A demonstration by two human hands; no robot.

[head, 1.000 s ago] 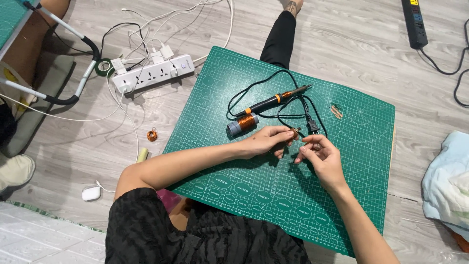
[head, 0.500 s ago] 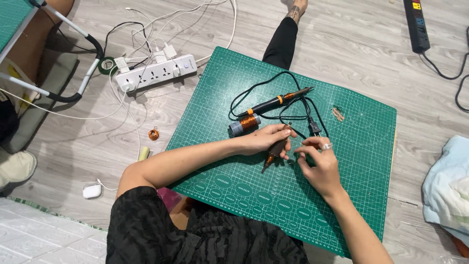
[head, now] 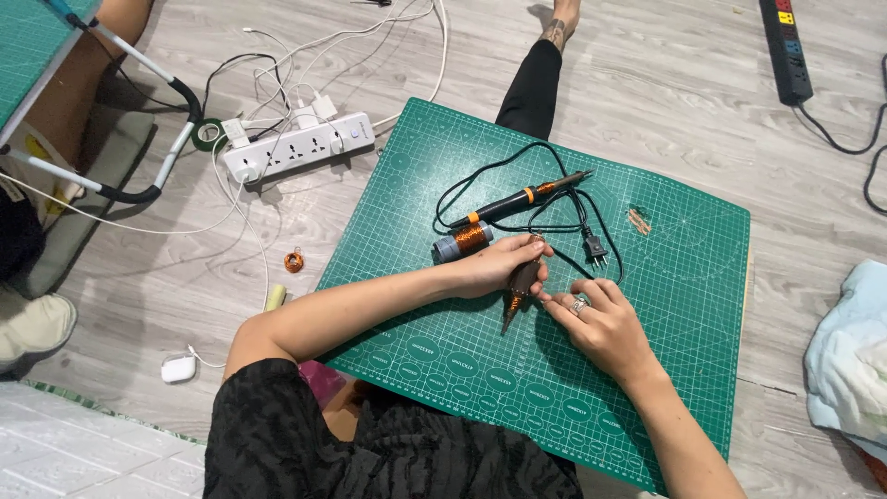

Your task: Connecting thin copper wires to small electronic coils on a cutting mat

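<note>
While the person sits on the floor with the green mat (head: 647, 370) across their lap, the left hand (head: 499, 265) is closed on a small brown tool (head: 519, 282) at mid-frame, its tip pointing down toward the mat. The right hand (head: 601, 323), with a ring on one finger, sits just right of it, fingertips drawn together at the tool's lower end; whether they pinch a fine wire there is too small to tell. Just above lie a soldering iron (head: 517, 199) with black grip and orange bands, its black cord looped to a plug (head: 594, 248), and a grey spool (head: 460, 242) wound with copper wire. As a judgement, the main risks are the loose cord snagging a wrist and dragging the iron across the mat, a fingertip slipping onto the tool's tip, and thin wire breaking if pulled too hard. A small copper piece (head: 638, 220) rests on the mat toward upper right. Off the mat, a white power strip (head: 300, 148) with several chargers lies upper left, a black strip (head: 785, 46) with coloured sockets at the upper right corner, a small copper coil (head: 294, 262) on the floor at left, a white oval case (head: 177, 369) lower left, and pale blue cloth (head: 850, 351) at the right edge. The mat carries white grid lines and rows of oval printed marks along its near edge.
</note>
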